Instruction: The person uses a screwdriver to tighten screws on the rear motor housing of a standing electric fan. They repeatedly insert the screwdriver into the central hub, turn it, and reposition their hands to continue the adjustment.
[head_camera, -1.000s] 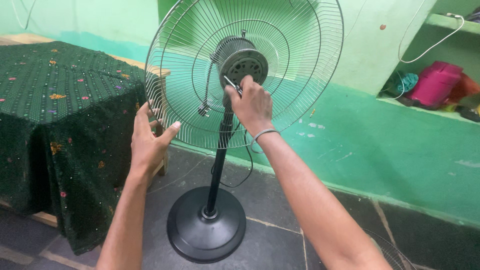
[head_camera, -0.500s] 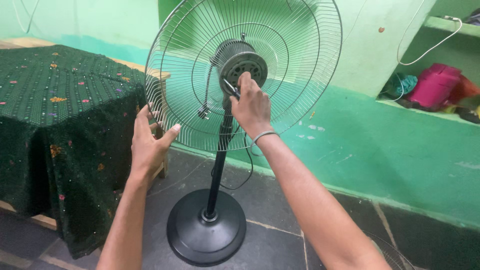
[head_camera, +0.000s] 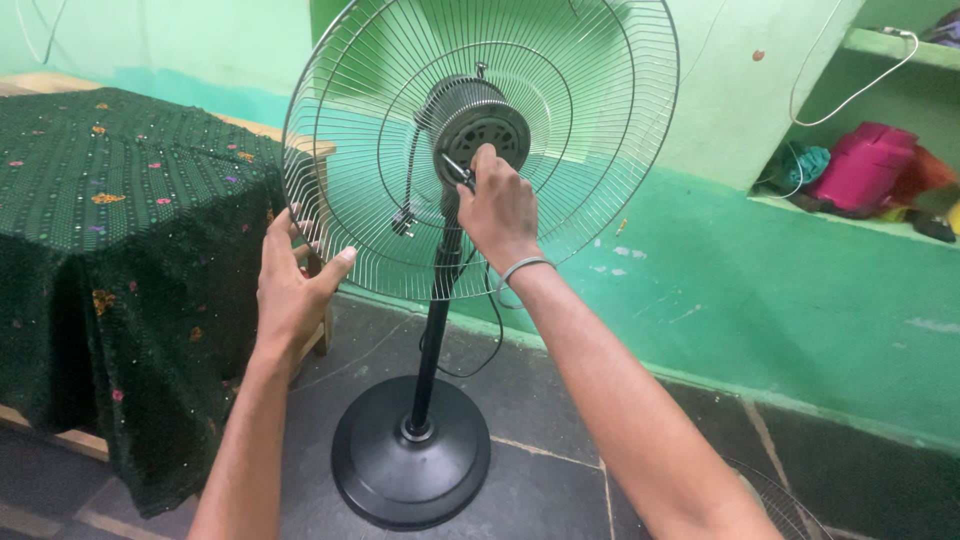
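Observation:
A black pedestal fan stands before me, with a round wire rear grille (head_camera: 560, 80), a grey motor housing (head_camera: 480, 125), a black pole (head_camera: 435, 330) and a round black base (head_camera: 410, 470). No blades or front guard are on it. My left hand (head_camera: 290, 280) grips the lower left rim of the grille. My right hand (head_camera: 497, 205), a thin bangle on its wrist, is closed on a small dark tool (head_camera: 458, 170) whose tip is at the front of the motor housing.
A bed or table under a dark green patterned cloth (head_camera: 120, 230) stands at the left, close to the fan. A green wall (head_camera: 780, 290) runs behind, with a shelf holding a pink bag (head_camera: 865, 165). A second wire grille (head_camera: 780, 505) lies on the floor at bottom right.
My right hand has shifted slightly up along the motor front with the tool. The left hand stays on the grille rim.

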